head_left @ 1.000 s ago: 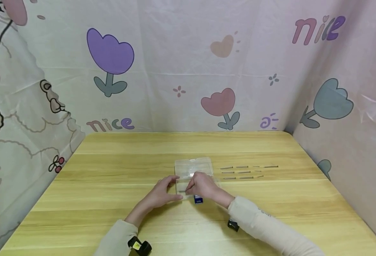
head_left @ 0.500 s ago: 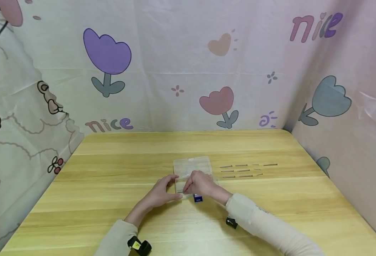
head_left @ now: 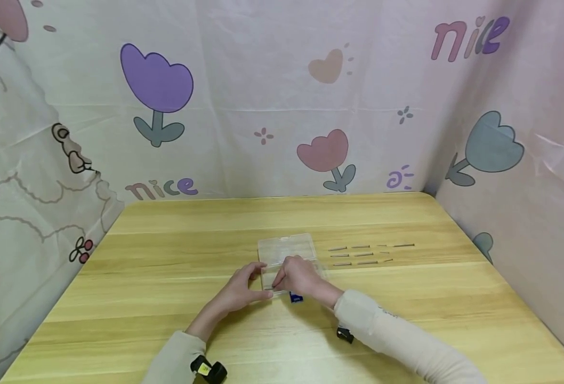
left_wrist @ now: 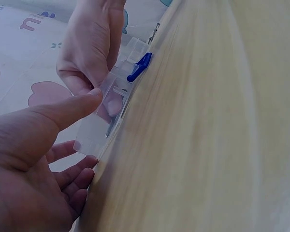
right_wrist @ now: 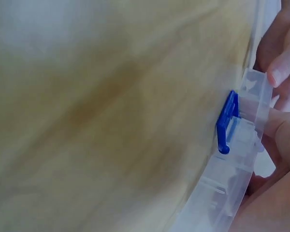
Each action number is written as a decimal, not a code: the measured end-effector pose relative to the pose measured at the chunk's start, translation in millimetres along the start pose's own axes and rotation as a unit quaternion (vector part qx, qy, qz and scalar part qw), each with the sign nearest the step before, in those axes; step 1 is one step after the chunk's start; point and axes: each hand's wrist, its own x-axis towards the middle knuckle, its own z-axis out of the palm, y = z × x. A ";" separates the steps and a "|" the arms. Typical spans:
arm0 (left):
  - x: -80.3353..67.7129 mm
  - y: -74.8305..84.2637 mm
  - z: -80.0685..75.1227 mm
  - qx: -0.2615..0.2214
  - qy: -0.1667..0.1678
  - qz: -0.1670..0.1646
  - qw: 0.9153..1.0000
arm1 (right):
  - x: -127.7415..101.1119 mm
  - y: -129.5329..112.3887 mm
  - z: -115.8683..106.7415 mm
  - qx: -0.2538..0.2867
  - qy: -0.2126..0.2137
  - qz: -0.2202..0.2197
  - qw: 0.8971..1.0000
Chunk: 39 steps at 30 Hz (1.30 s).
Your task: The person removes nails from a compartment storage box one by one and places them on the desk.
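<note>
A clear plastic box [head_left: 266, 278] lies on the table with its lid [head_left: 285, 246] folded open toward the back. A blue latch [right_wrist: 226, 118] sticks out from its front wall. My left hand [head_left: 238, 290] grips the box's left end, thumb at the front corner and fingers at the back. Reaching into the box from the right, my right hand [head_left: 300, 277] pinches a thin metal nail [left_wrist: 108, 129] down near the floor of the left part. In the head view the right hand covers much of the box's inside.
To the right of the box, several nails [head_left: 367, 262] of differing lengths lie in loose rows on the wooden table [head_left: 191, 224]. A patterned cloth [head_left: 243, 64] hangs behind and along both sides. Each wrist carries a black camera [head_left: 209, 369].
My right hand has shifted slightly left and lower inside the box, bringing the nail closer to the left front corner. The left hand keeps its grip. The head view has drifted a little.
</note>
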 end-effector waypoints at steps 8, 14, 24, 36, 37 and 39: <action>1.0 -2.0 0.2 -0.001 0.004 0.001 1.000 | -1.9 1.0 7.4 0.005 0.050 -0.016 0.999; 0.7 -3.8 0.0 -0.008 0.002 -0.004 1.000 | -3.8 1.2 9.8 -0.006 0.059 -0.015 0.998; -0.3 -2.6 -0.4 -0.008 0.000 0.004 1.000 | -8.3 -1.4 4.2 0.016 0.026 -0.004 1.000; -1.8 0.0 -1.8 -0.005 -0.005 0.014 1.000 | -2.7 -2.7 -7.9 0.076 0.015 -0.028 0.997; -1.8 0.4 -1.8 -0.005 -0.005 0.013 1.000 | -2.2 -3.0 -9.9 0.074 0.014 -0.030 0.997; -1.9 0.7 -1.8 -0.002 -0.002 0.011 1.000 | -1.4 -3.3 -14.2 0.071 0.016 -0.035 0.997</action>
